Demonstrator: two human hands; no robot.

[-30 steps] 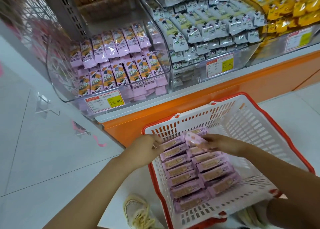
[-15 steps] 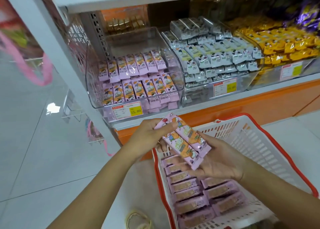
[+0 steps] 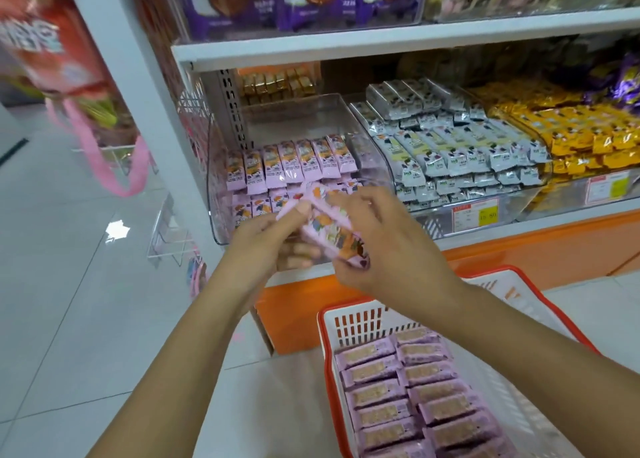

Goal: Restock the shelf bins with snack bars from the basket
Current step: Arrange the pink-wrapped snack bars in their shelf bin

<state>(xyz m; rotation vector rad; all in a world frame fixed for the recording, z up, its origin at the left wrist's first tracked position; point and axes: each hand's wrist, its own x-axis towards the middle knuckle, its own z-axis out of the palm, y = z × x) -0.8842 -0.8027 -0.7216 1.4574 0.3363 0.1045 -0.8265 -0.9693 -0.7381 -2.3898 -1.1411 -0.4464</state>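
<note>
Both hands hold a small stack of pink snack bars (image 3: 329, 225) just in front of the clear shelf bin (image 3: 221, 222). My left hand (image 3: 266, 246) grips the stack's left end, thumb on top. My right hand (image 3: 388, 239) grips its right end from above. The bin holds rows of matching pink bars (image 3: 294, 161), and its rear part is bare. Below and to the right, the red and white basket (image 3: 360, 319) on the floor holds several more pink bars (image 3: 408, 398), lying face down in two columns.
Right of the pink bin stand a bin of grey-white bars (image 3: 450, 146) and a bin of yellow packs (image 3: 581, 135). Purple packs (image 3: 304, 0) fill the shelf above. An orange base (image 3: 519, 253) runs under the shelf. Pink bags (image 3: 114, 167) hang at the left over a white tile floor.
The hands picked bars out of the basket, raised them and carried them up to the front of the pink bin. The view has tilted up toward the shelves.
</note>
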